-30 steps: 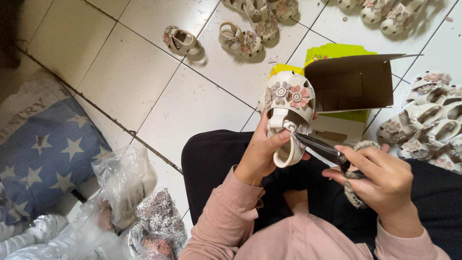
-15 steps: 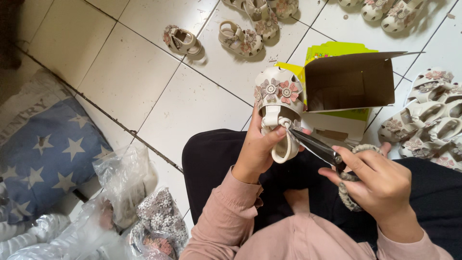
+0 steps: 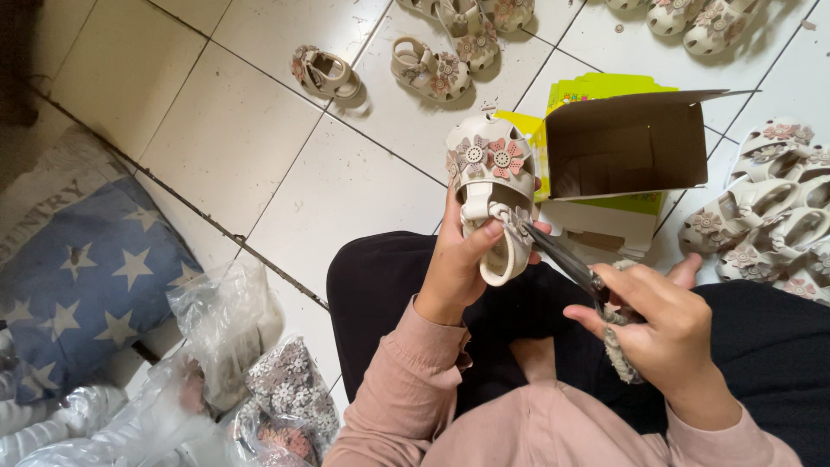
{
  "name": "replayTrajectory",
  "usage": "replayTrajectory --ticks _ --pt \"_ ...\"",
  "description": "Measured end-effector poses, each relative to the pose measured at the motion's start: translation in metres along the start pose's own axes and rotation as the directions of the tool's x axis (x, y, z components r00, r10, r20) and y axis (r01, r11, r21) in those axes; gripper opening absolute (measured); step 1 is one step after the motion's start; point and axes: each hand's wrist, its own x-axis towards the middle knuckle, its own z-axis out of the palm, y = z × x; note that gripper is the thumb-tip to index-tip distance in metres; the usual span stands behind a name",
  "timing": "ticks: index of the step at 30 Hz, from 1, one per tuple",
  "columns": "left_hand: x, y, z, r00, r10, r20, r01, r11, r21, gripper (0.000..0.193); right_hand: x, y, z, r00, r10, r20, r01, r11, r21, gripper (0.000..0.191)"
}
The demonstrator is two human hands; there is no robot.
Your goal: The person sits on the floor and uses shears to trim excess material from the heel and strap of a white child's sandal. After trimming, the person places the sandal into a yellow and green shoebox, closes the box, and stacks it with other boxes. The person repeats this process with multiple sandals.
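Over the lap, above black trousers (image 3: 389, 285): small cream sandal (image 3: 491, 186), toe end up and away, two flower trims on the vamp, one cream, one pink; looped strap hanging low toward the body. Left hand (image 3: 458, 259) wrapped around the sandal's back and side, thumb pressed across the strap near a knotted bit, grip closed firmly on the shoe. Right hand (image 3: 661, 324) lower and to the right, fingers curled tight around the fabric-wrapped handles of scissors (image 3: 562, 259); dark blades angled up-left, tips touching the strap area just beside the thumb. Cannot tell whether blades are parted. Pink sleeves (image 3: 406, 389) on both forearms, elbows drawn in.

Near left, on the floor: clear plastic bags (image 3: 225, 320), one with flower trims inside; blue cushion with pale stars (image 3: 86, 277) beside them.

Just beyond the sandal: open brown cardboard box (image 3: 631, 143), flap raised, resting on yellow-green boxes (image 3: 596, 91).

Right edge: heap of matching cream sandals (image 3: 769, 207).

Farther out on white tile floor (image 3: 216, 104): two single sandals (image 3: 428, 69) lying apart, more pairs along the top edge.
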Motion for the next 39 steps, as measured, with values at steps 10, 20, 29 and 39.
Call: replayTrajectory --ticks 10,20,29,39 --pt "-0.001 0.001 0.003 0.999 -0.009 0.047 0.01 1.0 -0.029 0.092 0.004 0.005 -0.004 0.999 -0.016 0.03 0.017 0.999 -0.031 0.059" --pt "0.0 0.001 0.002 1.0 -0.006 0.028 0.006 1.0 0.002 0.088 0.004 0.003 -0.005 0.997 -0.077 0.008 0.078 0.995 -0.066 0.058" --pt "-0.003 -0.009 -0.003 0.994 0.104 -0.044 -0.101 0.992 0.07 0.084 0.003 -0.005 -0.001 0.982 -0.188 -0.003 0.183 0.96 -0.213 0.056" --pt "-0.001 -0.008 -0.004 0.994 0.109 -0.02 -0.108 0.994 0.033 0.087 -0.002 -0.005 0.006 0.99 -0.144 0.006 0.143 0.976 -0.163 0.049"
